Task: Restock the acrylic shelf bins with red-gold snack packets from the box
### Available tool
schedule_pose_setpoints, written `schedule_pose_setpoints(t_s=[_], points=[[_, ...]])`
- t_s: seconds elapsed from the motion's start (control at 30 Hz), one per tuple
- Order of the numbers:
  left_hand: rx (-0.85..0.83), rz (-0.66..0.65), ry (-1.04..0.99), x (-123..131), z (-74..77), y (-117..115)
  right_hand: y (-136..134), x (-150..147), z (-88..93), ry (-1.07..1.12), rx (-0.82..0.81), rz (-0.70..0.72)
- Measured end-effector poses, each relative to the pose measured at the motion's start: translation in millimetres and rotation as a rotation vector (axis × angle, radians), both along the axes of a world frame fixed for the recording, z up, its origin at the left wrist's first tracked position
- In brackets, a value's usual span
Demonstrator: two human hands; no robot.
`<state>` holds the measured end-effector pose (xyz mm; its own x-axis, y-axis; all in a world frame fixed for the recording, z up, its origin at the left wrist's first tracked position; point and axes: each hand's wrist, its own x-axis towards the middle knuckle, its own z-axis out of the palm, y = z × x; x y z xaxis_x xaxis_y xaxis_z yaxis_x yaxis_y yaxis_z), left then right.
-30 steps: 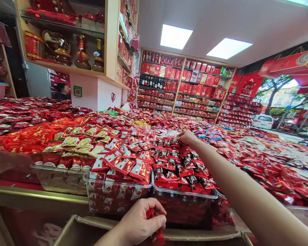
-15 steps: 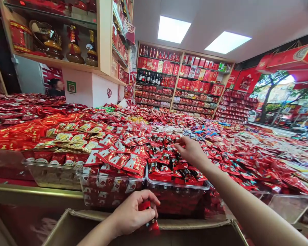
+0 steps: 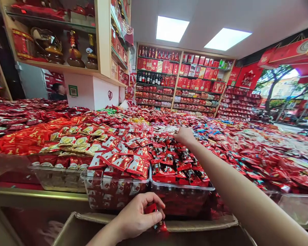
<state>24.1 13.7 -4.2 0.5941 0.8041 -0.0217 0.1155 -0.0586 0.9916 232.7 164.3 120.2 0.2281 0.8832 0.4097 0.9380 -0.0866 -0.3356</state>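
Observation:
My left hand (image 3: pixel 137 217) is closed around a few red wrapped candies (image 3: pixel 156 218), held just above the rim of a cardboard box (image 3: pixel 200 228) at the bottom of the view. My right hand (image 3: pixel 184 135) reaches forward over a clear plastic bin (image 3: pixel 182 191) heaped with dark red candy packets (image 3: pixel 176 162); its fingers are curled down onto the far end of the heap, and what they grip is hidden. Beside it on the left sits another clear bin (image 3: pixel 113 188) piled with red-and-white packets.
A wide display of wrapped candies (image 3: pixel 246 150) spreads across the shop. Gold packets (image 3: pixel 77 140) lie to the left. Shelves of red boxes and bottles (image 3: pixel 179 82) line the back wall. A person (image 3: pixel 58 91) sits far left. The street shows at right.
My right hand drew back toward me over the dark red packets, then reached out again to the far end of the heap. My left hand stayed at the box holding the candies.

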Motion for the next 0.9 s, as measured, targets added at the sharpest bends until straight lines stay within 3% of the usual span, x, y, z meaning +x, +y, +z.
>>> schedule_pose_setpoints(t_s=[0.27, 0.5, 0.7, 0.9], points=[[-0.007, -0.017, 0.000, -2.6, -3.7, 1.3, 0.5, 7.9, 10.1, 0.157, -0.001, 0.038], [-0.009, -0.022, -0.021, -3.9, -5.3, 3.1, -16.5, 40.4, 26.3, 0.369, 0.012, 0.137], [-0.005, -0.031, -0.025, -3.7, -7.7, 3.8, -35.8, 65.1, 13.2, 0.491, -0.113, 0.237], [0.025, -0.030, 0.005, -3.1, -6.1, 2.8, -34.2, 62.5, 8.8, 0.550, -0.124, 0.285]])
